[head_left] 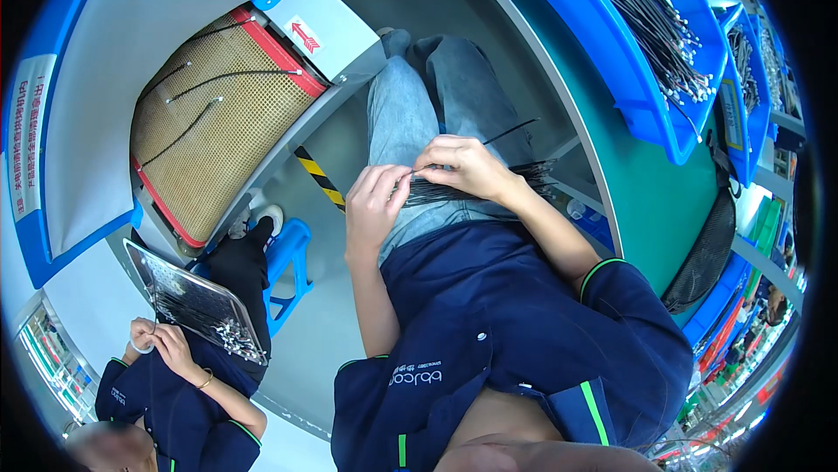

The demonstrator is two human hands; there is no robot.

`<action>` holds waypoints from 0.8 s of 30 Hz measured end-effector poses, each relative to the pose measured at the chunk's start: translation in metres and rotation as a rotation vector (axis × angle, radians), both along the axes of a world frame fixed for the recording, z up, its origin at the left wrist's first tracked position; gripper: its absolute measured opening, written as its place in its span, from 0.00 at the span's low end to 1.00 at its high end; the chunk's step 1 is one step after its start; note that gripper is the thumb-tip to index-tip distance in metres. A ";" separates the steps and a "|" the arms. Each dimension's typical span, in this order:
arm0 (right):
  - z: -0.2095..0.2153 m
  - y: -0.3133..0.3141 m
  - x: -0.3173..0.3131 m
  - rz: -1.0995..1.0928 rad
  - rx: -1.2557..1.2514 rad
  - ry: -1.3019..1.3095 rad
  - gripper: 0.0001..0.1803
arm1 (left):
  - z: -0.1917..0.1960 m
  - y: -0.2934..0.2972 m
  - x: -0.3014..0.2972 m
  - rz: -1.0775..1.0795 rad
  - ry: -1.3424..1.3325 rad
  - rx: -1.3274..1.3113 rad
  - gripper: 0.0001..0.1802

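Observation:
A thin black cable (511,131) runs between my two hands above my lap, one free end sticking out to the upper right. My left hand (374,202) pinches it with thumb and fingertips. Close beside it, my right hand (463,164) also has its fingers closed on the cable; the exact spot between the fingertips is too small to make out. A bundle of similar black cables (532,174) lies across my thighs, under my right hand and wrist.
At left, a mesh conveyor belt (231,114) with red edges carries several cables. Blue bins (672,136) of cables line the green table (633,177) at right. A co-worker's hands (166,341) hold a cable near a tray (188,290), beside a blue stool (291,254).

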State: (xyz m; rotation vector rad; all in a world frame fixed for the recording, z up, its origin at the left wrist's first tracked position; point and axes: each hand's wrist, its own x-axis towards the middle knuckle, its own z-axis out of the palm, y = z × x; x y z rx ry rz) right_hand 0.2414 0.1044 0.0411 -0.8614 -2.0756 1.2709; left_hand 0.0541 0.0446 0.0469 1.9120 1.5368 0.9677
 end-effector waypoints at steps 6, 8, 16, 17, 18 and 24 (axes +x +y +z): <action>0.003 0.005 0.009 -0.030 -0.054 -0.020 0.08 | 0.000 -0.003 -0.003 0.067 -0.039 -0.012 0.08; 0.005 0.005 0.010 -0.023 -0.039 -0.017 0.07 | 0.000 -0.003 -0.002 0.067 -0.034 0.013 0.07; 0.004 0.004 0.006 0.007 -0.001 -0.065 0.07 | 0.001 0.000 -0.005 0.048 0.003 0.006 0.07; 0.004 0.005 0.006 0.004 0.044 -0.086 0.07 | 0.000 0.000 -0.007 0.042 0.009 -0.013 0.07; 0.003 0.007 0.007 0.000 0.089 -0.106 0.07 | -0.002 0.000 -0.011 0.054 0.021 -0.015 0.07; 0.001 0.025 0.040 -0.079 0.159 -0.271 0.06 | -0.011 -0.003 -0.040 0.179 -0.004 -0.095 0.06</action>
